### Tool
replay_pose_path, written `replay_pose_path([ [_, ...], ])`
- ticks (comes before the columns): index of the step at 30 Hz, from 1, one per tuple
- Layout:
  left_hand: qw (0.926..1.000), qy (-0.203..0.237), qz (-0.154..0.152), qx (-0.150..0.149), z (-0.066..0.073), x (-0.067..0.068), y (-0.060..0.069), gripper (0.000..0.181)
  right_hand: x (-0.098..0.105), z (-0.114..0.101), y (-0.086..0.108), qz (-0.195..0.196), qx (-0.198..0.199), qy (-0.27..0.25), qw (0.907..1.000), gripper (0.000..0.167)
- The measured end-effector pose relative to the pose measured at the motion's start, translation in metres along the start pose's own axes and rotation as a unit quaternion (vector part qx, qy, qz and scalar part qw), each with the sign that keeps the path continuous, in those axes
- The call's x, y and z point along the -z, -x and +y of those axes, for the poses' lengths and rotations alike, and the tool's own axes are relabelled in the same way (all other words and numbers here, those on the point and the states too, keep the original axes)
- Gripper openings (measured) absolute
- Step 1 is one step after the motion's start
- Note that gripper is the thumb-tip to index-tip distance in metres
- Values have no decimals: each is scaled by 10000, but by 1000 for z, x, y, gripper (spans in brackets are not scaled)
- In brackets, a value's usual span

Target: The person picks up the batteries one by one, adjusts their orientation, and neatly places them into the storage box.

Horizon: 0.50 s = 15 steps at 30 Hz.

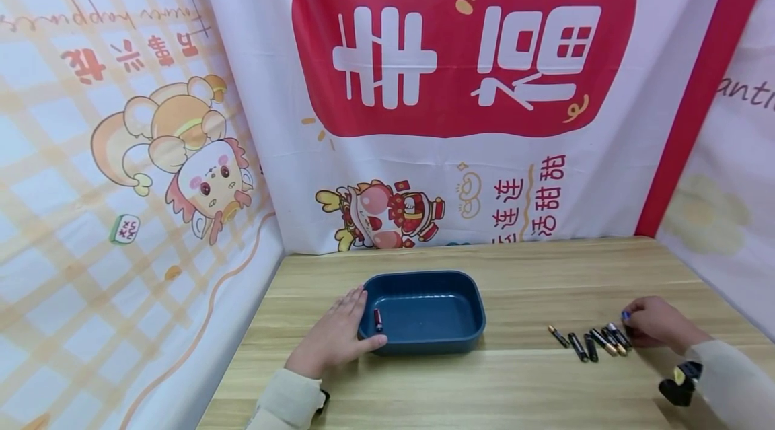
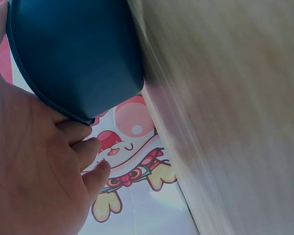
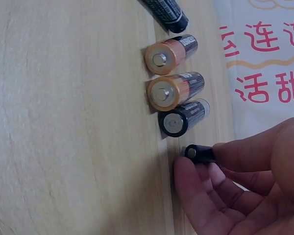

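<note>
My left hand (image 1: 336, 336) rests against the left end of a dark blue rectangular plastic bin (image 1: 426, 348), fingers straight along its side and thumb on the front rim. Inside the bin, near that end, lies a dark red battery (image 1: 378, 319). Further right, my right hand (image 1: 656, 324) pinches a small dark battery (image 3: 201, 153) between thumb and fingers, low over the wood. A loose row of batteries lies just left of that hand, among them a copper-topped battery (image 3: 167, 57) and a black battery (image 3: 183, 118).
The wooden table (image 1: 514, 389) carries everything. A white printed cloth (image 1: 460, 161) hangs behind it, with another patterned cloth (image 1: 181, 268) along the left and one on the right. One battery (image 1: 558, 336) lies at the row's left end, nearest the bin.
</note>
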<state>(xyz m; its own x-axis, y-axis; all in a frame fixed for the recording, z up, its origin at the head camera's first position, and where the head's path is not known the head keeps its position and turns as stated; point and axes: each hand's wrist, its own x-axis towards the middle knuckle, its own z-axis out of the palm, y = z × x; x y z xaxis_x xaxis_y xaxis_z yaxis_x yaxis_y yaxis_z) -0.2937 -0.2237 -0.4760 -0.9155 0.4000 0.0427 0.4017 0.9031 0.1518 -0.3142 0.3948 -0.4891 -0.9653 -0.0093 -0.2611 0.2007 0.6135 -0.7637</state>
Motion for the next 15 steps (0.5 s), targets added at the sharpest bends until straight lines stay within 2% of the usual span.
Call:
replay_pose_path([
  [10,10000,7,6,-17,0,0,0,105,2,2,2,92,336,83,9994,29],
  [15,10000,34,15,19,0,0,0,105,3,3,1,9,279,-71,9996,34],
])
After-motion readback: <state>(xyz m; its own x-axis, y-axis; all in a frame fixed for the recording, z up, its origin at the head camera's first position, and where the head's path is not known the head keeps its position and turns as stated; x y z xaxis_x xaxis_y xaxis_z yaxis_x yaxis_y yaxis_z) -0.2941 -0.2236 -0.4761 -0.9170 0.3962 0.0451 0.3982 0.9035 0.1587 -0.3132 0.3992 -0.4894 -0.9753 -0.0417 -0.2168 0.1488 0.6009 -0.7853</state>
